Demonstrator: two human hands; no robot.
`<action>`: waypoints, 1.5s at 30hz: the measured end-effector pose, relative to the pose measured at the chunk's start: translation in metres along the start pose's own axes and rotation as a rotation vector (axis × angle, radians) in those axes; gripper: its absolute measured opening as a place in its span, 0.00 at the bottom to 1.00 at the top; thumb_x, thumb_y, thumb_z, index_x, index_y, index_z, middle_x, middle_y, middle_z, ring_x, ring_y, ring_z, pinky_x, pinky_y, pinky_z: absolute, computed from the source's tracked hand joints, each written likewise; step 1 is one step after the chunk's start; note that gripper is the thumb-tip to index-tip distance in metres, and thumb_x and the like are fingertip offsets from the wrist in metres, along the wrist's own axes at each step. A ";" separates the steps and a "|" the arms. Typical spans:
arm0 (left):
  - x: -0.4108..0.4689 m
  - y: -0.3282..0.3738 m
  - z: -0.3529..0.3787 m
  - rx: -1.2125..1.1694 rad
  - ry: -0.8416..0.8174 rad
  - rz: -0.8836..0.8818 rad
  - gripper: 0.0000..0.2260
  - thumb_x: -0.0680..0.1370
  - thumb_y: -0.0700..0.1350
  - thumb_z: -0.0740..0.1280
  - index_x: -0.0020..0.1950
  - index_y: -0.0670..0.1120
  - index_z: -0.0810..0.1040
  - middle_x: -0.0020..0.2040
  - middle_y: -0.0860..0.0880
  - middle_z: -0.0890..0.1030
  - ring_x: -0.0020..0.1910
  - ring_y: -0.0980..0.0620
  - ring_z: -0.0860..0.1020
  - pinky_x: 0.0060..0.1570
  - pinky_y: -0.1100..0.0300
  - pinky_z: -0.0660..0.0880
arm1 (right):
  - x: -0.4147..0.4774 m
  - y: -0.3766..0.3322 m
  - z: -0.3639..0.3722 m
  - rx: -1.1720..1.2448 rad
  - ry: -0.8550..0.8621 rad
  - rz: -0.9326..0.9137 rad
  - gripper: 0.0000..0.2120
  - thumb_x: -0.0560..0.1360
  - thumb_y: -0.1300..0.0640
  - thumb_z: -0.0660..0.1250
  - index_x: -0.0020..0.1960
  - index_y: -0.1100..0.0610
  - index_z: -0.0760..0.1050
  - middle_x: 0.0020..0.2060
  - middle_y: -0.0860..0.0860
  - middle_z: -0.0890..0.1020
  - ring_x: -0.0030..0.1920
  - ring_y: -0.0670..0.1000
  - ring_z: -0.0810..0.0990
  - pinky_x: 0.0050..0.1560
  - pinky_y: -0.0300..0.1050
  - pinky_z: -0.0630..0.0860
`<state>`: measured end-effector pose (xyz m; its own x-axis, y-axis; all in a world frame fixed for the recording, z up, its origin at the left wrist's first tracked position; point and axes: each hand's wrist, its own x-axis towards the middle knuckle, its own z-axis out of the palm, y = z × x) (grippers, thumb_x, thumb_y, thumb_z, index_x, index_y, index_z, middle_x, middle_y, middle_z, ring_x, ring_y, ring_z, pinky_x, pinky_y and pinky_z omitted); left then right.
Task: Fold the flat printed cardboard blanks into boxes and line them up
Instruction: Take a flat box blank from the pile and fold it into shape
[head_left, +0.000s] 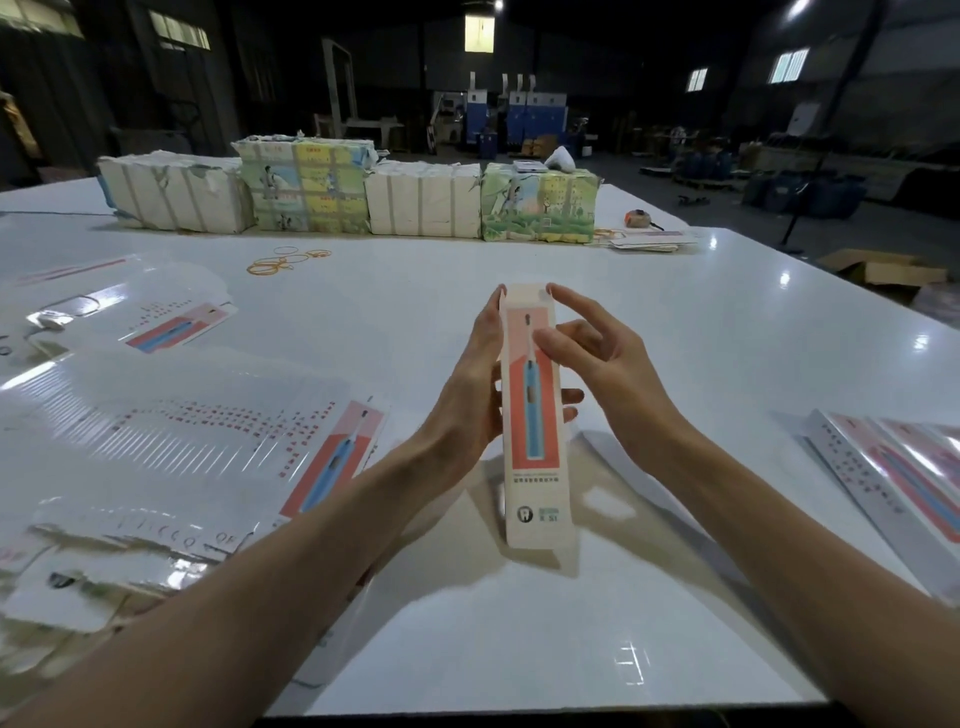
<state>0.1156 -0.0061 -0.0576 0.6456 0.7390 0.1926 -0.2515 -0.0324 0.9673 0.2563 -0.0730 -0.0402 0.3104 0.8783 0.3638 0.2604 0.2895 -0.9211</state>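
A long narrow box (535, 467) printed with a blue toothbrush on a coral panel is held above the white table (675, 322), its far end up. My left hand (475, 384) grips it from the left side, with fingertips showing past its right edge. My right hand (597, 364) touches the box's upper right edge with straight, spread fingers. A pile of flat printed blanks (171, 447) lies at the left. Several folded boxes (893, 473) lie side by side at the right edge.
Wrapped bundles of stock (353, 189) stand in a row across the far side of the table. Loose rubber bands (285, 260) lie in front of them. A small stack of blanks (649, 240) and a tape roll (638, 218) sit at the far right.
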 end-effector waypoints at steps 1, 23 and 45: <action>-0.001 0.000 0.002 0.008 -0.036 -0.011 0.28 0.81 0.63 0.63 0.80 0.64 0.60 0.71 0.46 0.78 0.59 0.41 0.85 0.51 0.44 0.85 | 0.000 -0.001 0.000 0.009 0.000 0.012 0.25 0.81 0.47 0.70 0.76 0.41 0.71 0.49 0.51 0.86 0.54 0.50 0.87 0.42 0.41 0.84; -0.007 -0.009 0.001 0.231 -0.102 -0.131 0.40 0.77 0.37 0.76 0.77 0.61 0.57 0.63 0.47 0.78 0.54 0.45 0.87 0.44 0.54 0.85 | 0.012 0.021 -0.013 0.098 0.088 0.147 0.11 0.86 0.53 0.62 0.65 0.53 0.78 0.50 0.53 0.87 0.54 0.58 0.87 0.49 0.46 0.84; -0.015 -0.008 0.002 0.380 -0.115 -0.016 0.43 0.71 0.42 0.77 0.71 0.70 0.54 0.58 0.50 0.74 0.47 0.44 0.85 0.39 0.59 0.83 | 0.014 0.007 -0.025 0.311 0.087 0.185 0.04 0.80 0.61 0.72 0.51 0.61 0.86 0.47 0.56 0.87 0.52 0.59 0.88 0.46 0.51 0.85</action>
<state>0.1100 -0.0183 -0.0680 0.7296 0.6615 0.1734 0.0299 -0.2842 0.9583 0.2852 -0.0677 -0.0383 0.4059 0.8950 0.1849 -0.0935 0.2420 -0.9658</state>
